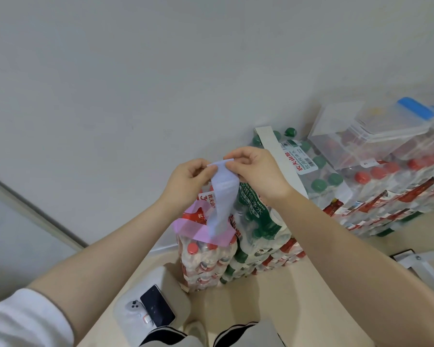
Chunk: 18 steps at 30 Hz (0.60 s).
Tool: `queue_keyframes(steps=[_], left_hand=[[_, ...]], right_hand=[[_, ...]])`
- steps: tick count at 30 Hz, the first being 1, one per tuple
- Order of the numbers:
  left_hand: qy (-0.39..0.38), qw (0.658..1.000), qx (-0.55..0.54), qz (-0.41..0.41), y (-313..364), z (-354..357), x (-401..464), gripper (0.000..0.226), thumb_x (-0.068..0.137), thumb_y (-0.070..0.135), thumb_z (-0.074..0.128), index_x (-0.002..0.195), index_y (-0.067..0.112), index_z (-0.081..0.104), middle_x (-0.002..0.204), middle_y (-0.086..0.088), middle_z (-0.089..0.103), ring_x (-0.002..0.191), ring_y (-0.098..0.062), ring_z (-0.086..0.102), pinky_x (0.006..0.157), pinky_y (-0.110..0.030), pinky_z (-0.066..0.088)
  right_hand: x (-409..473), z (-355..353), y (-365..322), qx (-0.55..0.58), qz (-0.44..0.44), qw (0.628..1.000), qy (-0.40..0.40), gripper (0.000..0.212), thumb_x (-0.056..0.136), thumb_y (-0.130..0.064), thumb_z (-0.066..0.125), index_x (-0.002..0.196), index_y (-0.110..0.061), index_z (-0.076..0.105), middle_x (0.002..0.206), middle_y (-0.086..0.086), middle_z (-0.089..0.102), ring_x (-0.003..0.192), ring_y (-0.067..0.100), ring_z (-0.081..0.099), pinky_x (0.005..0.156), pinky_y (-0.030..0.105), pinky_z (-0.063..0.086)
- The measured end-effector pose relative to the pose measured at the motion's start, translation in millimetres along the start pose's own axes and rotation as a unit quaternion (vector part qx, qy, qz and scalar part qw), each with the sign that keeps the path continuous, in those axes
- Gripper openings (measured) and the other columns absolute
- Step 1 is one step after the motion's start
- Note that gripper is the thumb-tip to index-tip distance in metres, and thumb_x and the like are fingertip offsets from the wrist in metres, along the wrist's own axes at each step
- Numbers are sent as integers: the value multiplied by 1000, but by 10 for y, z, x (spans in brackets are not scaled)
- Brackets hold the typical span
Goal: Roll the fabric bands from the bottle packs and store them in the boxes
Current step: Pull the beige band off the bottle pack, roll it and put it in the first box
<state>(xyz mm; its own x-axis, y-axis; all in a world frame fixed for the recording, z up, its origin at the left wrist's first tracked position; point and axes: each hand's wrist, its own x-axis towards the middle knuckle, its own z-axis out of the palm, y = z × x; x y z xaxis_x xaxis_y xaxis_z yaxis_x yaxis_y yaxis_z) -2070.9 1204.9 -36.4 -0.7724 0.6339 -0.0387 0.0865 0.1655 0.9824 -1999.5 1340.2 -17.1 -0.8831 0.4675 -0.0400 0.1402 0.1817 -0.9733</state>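
Observation:
A pale lilac-blue fabric band (223, 194) hangs down from my two hands over a stack of shrink-wrapped bottle packs (211, 261). My left hand (189, 179) pinches its top edge on the left, my right hand (254, 171) pinches it on the right. The band's lower end rests on a pink band (201, 232) lying across the front pack of red-capped bottles. A white band (281, 156) lies over the green-capped pack behind. Clear plastic boxes (376, 136) sit on the packs at the right.
A phone (158, 306) and a small white device lie on a pale stool at the lower left. More red-capped packs (398, 196) are stacked along the wall at the right. A white metal frame (416, 264) stands on the floor at the right.

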Motion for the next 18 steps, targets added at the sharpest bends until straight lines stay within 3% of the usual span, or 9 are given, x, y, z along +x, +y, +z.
queue_keyframes(steps=[3, 5, 7, 10, 13, 18], left_hand=[[25, 999, 38, 21, 87, 37, 0, 22, 91, 20, 54, 76, 8, 65, 79, -15, 62, 72, -19, 51, 74, -38, 46], [17, 999, 37, 35, 201, 99, -16, 22, 91, 18, 54, 74, 12, 66, 74, -9, 62, 69, -15, 54, 70, -33, 48], [5, 999, 7, 43, 350, 182, -43, 23, 92, 15, 53, 73, 15, 65, 71, -3, 63, 63, -8, 58, 60, -20, 51], [12, 998, -50, 37, 565, 317, -62, 22, 92, 13, 52, 74, 16, 65, 69, 0, 64, 59, -10, 59, 53, -14, 49], [48, 992, -116, 32, 769, 482, -89, 21, 93, 13, 51, 76, 14, 64, 60, 7, 66, 52, -6, 61, 52, -14, 50], [120, 963, -242, -2, 942, 752, -82, 17, 94, 20, 51, 83, 13, 62, 70, -1, 59, 51, -6, 53, 53, -14, 48]], right_hand=[[-5, -77, -45, -162, -84, 982, 55, 5, 81, -15, 67, 84, -17, 70, 78, -12, 56, 79, 8, 53, 76, 20, 42], [2, -182, -40, -145, -83, 984, 62, 4, 82, -20, 67, 86, -21, 68, 92, -7, 55, 93, 9, 52, 88, 23, 40], [-21, -288, -37, -15, -41, 999, -4, 1, 87, -19, 61, 88, -20, 62, 95, -2, 61, 90, 10, 58, 89, 28, 45], [-65, -450, 7, 115, -14, 986, -121, 13, 91, -17, 53, 104, -17, 56, 92, -3, 68, 86, 10, 64, 86, 30, 50], [-158, -613, 54, 101, -17, 977, -189, 24, 88, -10, 56, 111, -17, 56, 101, 3, 69, 95, 16, 66, 88, 30, 52], [-424, -990, 208, 63, 14, 953, -297, 20, 87, 0, 55, 99, -13, 63, 84, -8, 73, 81, 6, 68, 73, 16, 50]])
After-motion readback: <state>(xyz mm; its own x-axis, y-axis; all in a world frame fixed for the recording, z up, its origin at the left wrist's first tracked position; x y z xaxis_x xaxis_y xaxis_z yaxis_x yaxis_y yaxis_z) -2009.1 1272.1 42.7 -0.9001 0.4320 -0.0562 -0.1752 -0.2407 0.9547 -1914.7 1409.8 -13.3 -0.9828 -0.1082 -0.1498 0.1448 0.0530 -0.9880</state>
